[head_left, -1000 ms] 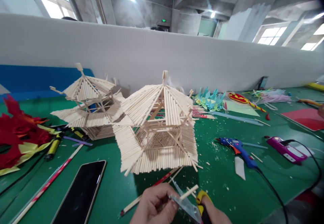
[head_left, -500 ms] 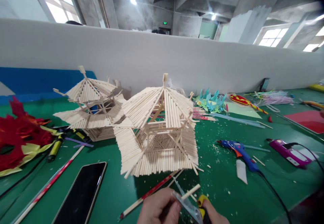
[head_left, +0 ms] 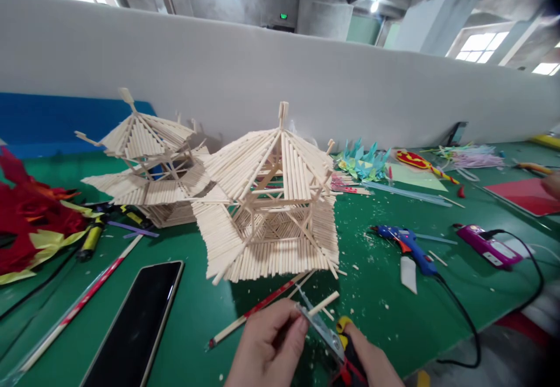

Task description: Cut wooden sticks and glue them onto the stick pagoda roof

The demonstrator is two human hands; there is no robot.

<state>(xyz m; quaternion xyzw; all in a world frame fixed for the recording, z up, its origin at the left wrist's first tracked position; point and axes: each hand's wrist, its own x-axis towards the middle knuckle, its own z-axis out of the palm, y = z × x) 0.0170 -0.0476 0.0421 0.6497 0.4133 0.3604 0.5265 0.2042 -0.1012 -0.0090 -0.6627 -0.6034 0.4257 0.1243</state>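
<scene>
My left hand is closed, pinching a short, pale wooden stick between thumb and forefinger. The stick lies across the open blades of a pair of scissors with yellow, black and red handles. My right hand is wrapped round those handles, low in the picture. Just beyond both hands stands a pavilion model built from wooden sticks, with a peaked roof and an open gap in one roof face. A red-wrapped stick lies on the table between the model and my left hand.
A second stick pavilion stands behind left. A phone lies at the left front. To the right are a blue glue gun and a purple device with cords. Another person's hand shows at the right edge, by a red sheet.
The view has tilted down, so the table and models sit higher in the picture. More of both hands and the scissors' handles shows. The stick stays between the blades.
</scene>
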